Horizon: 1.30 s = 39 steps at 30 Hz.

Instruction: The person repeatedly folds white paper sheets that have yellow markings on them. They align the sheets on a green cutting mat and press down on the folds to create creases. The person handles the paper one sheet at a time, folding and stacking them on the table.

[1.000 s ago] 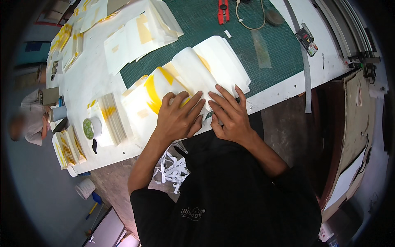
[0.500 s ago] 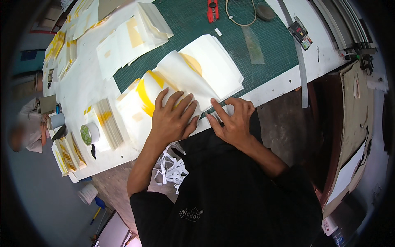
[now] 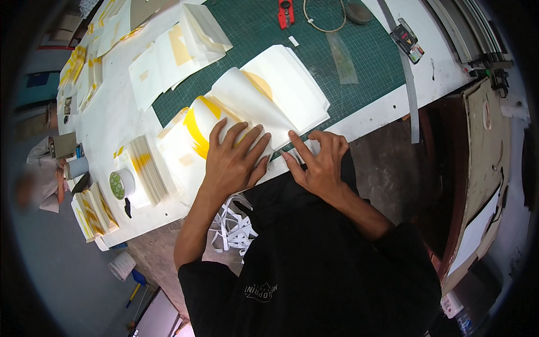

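My left hand (image 3: 234, 158) lies flat with its fingers spread on a white sheet with yellow print (image 3: 193, 132). Between the hands a paper sheet (image 3: 238, 92) bulges upward in a curl. Its right side rests over a stack of white sheets (image 3: 300, 90) with a pale orange shape partly visible. At the near edge of this stack is my right hand (image 3: 321, 165), index finger stretched out to the paper and thumb apart from it. The other right fingers are bent, and I see nothing held in them. Part of the printed sheet is hidden under my left hand.
A green cutting mat (image 3: 370, 62) lies under the paper, with a red cutter (image 3: 286, 14) at its far side. A metal ruler (image 3: 411, 106) crosses the right edge. Left are paper stacks (image 3: 147, 168) and a tape roll (image 3: 120, 183). Another person (image 3: 45, 174) is at far left.
The whole view has shifted slightly. Both hands keep nearly the same place on the paper, and the curled sheet looks much the same.
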Available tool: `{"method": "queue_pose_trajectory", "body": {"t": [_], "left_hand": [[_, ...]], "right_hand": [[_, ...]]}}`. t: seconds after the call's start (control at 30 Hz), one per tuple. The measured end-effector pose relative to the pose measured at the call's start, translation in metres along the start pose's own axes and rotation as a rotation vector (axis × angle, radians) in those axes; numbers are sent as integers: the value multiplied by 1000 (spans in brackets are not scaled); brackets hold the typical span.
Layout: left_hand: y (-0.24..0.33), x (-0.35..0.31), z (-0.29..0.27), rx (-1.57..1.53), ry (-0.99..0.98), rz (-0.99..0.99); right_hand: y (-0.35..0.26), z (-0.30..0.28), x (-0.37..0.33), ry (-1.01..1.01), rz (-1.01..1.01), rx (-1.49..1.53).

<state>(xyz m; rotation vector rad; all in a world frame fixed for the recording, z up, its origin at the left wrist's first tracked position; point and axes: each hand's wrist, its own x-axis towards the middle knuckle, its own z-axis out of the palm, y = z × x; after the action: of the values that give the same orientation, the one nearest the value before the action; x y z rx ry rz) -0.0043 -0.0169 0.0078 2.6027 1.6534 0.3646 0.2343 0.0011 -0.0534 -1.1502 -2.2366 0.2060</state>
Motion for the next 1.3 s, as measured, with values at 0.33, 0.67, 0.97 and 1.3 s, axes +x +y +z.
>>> {"method": "queue_pose_trajectory", "body": {"t": [0.33,0.67,0.97,1.3], "left_hand": [[0,1,3,2,6,-4],[1,1,4,5,14,-3],[1,-1,4,-27,-20,-13],[0,-4,7,-20,-22,-6]], "right_hand": [[6,-2,0,0,-3,-12],[11,-4,-1,-8,0,-22],[14,-4,-1,-14,4,-4],[14,-5,-2,-34,4,-3]]}}
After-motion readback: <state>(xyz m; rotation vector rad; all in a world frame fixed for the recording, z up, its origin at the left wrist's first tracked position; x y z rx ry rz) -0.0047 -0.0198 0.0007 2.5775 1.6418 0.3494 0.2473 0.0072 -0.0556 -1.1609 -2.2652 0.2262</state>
